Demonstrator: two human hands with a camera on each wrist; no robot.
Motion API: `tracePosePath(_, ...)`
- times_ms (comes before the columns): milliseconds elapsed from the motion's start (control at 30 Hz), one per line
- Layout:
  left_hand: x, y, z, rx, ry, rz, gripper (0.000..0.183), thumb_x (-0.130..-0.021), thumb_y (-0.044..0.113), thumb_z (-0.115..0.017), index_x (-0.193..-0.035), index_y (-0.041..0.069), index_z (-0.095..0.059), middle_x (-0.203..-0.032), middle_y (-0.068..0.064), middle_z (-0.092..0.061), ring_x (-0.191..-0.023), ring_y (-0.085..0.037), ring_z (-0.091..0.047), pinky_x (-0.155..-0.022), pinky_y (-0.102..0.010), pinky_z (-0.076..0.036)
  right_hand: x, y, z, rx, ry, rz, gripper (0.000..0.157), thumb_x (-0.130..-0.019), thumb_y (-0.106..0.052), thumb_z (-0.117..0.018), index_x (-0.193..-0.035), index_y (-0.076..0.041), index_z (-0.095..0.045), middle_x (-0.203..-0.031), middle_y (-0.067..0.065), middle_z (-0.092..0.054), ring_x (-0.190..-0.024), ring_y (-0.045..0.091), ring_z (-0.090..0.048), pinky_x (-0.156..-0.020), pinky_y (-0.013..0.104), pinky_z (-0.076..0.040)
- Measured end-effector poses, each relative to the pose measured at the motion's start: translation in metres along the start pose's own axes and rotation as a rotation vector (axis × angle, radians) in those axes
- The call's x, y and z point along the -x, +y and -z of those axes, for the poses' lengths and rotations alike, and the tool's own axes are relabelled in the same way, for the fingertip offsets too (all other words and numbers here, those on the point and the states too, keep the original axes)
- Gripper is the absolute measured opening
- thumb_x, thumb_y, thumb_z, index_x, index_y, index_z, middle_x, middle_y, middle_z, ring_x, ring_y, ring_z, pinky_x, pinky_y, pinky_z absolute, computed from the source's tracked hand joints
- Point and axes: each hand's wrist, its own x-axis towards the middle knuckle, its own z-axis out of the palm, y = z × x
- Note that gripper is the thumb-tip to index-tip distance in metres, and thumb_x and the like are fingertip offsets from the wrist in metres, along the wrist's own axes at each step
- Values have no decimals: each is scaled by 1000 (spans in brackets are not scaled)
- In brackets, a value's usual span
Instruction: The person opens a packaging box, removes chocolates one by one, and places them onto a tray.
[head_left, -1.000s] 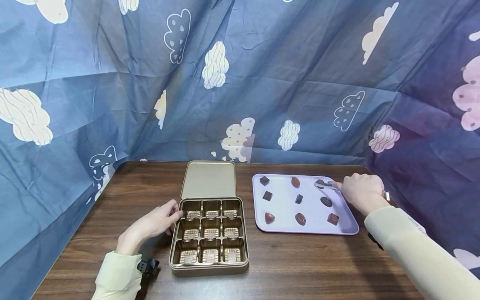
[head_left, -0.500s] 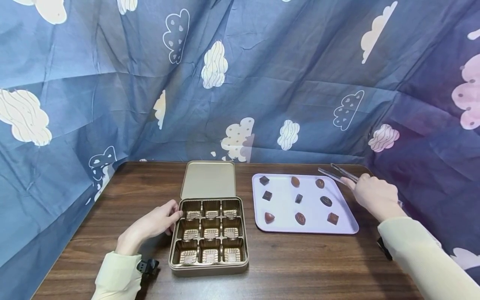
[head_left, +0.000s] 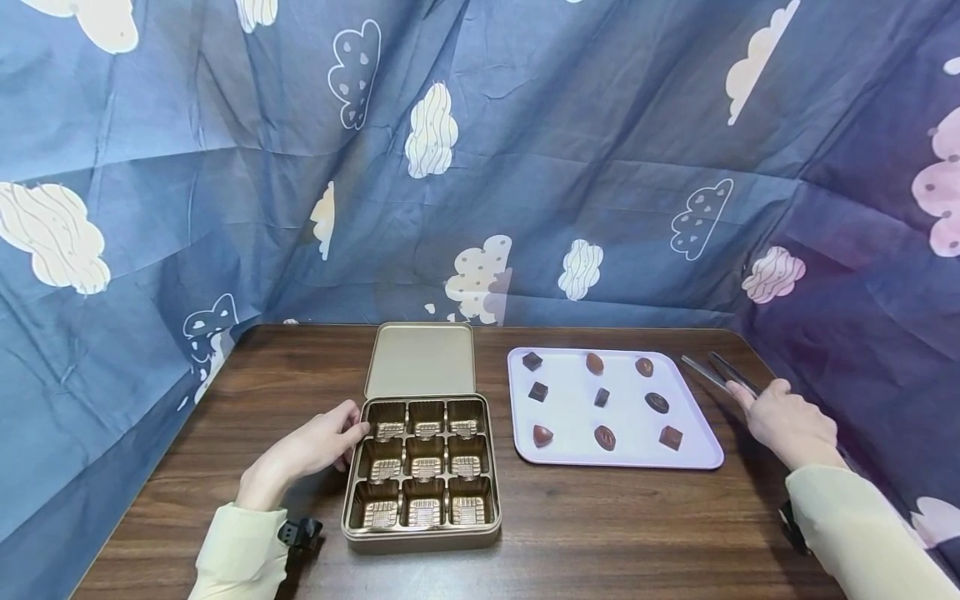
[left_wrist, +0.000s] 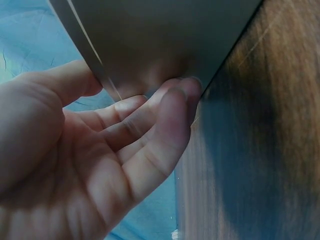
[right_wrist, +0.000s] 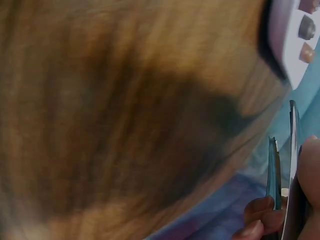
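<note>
My left hand [head_left: 315,450] holds the left side of an open gold tin [head_left: 420,542]. Its thumb lies at the rim, and curled fingers [left_wrist: 172,117] press on the side wall in the left wrist view. Gold compartments with nothing in them fill the tin, and its lid [head_left: 422,360] lies folded back behind. My right hand [head_left: 791,425] grips slim metal tongs [head_left: 708,373] right of a lilac tray [head_left: 562,454]. Their serrated tips stand apart with nothing between them. Several brown chocolates, among them an oval dark one [head_left: 657,403] and a square one [head_left: 671,437], lie spread on the tray.
Everything stands on a dark wooden table [head_left: 600,533]. A blue cloth [head_left: 525,167] with cloud prints hangs behind it and along both sides. The tray sits a short way right of the tin.
My right hand has drawn the tongs off the far right chocolate, rightward past the tray's edge, and their arms have spread. The chocolate stays on the tray. My left hand has kept its place.
</note>
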Motion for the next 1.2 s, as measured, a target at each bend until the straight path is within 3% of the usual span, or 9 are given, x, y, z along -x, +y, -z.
tracePosePath(300,1,-1,-1,0,4,4,15,-100,13,-53,-89,6,-46,-74,-5,-55,-54,-21,-59,-54,-40,-55,-3,11,-14,35,-67,-38,101,-93,-74,-22,-114,25,-26,-100,50,-48,-87,63,-54,-62,61,-45)
tracePosePath(533,1,-1,-1,-15,4,5,16,-100,13,-53,-88,6,-46,-73,-4,-56,-55,-21,-59,-54,-39,-55,-8,10,-19,84,-170,-70,101,-91,-76,-12,-123,19,-27,-111,47,-47,-97,62,-51,-71,62,-45)
tracePosePath(800,1,-3,-2,-22,4,5,17,-101,14,-53,-88,6,-46,-72,-3,-56,-55,-20,-59,-54,-38,-54,-6,9,-23,135,-177,-20,96,-96,-70,-16,-119,21,-33,-105,45,-50,-91,59,-55,-64,58,-46)
tracePosePath(967,1,-3,-2,9,1,9,16,-101,13,-53,-89,6,-45,-73,-5,-55,-55,-21,-59,-54,-38,-54,-6,9,-27,147,-177,-33,94,-96,-69,-15,-118,20,-33,-103,45,-50,-85,57,-56,-60,56,-46)
tracePosePath(1200,0,-3,-1,15,-1,-10,16,-100,14,-53,-91,5,-45,-74,-5,-53,-55,-21,-58,-54,-39,-55,-5,10,-27,142,-189,-46,99,-95,-71,-10,-121,22,-31,-106,47,-50,-90,58,-55,-61,56,-44)
